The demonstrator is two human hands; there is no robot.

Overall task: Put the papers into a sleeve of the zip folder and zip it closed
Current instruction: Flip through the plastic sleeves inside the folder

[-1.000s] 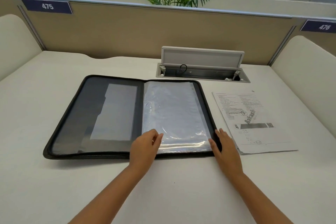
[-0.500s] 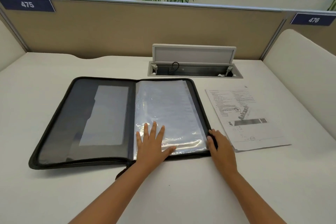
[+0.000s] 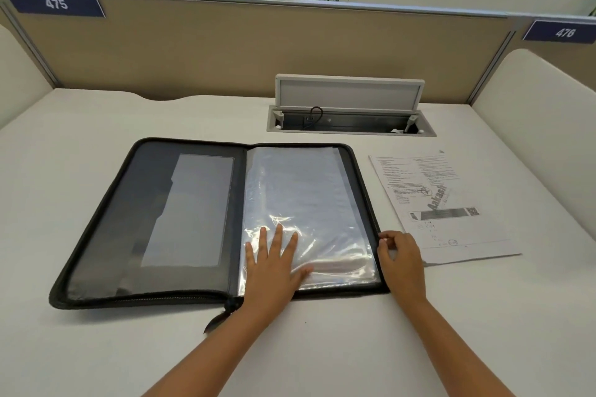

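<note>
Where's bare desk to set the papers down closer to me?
Bare desk lies between the zip folder and the near edge, around both forearms. Also left of the folder. Crowded: right side, where the papers lie beside the right hand, below the cable box.

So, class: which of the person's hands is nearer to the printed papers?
Right. The right hand grips the folder's right edge, just beside the papers. The left hand rests flat on the plastic sleeves, farther left.

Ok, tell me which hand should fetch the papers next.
Right. The right hand sits at the zip folder edge, right beside the papers. The left hand lies flat on the plastic sleeves, farther away, steadying them.
</note>
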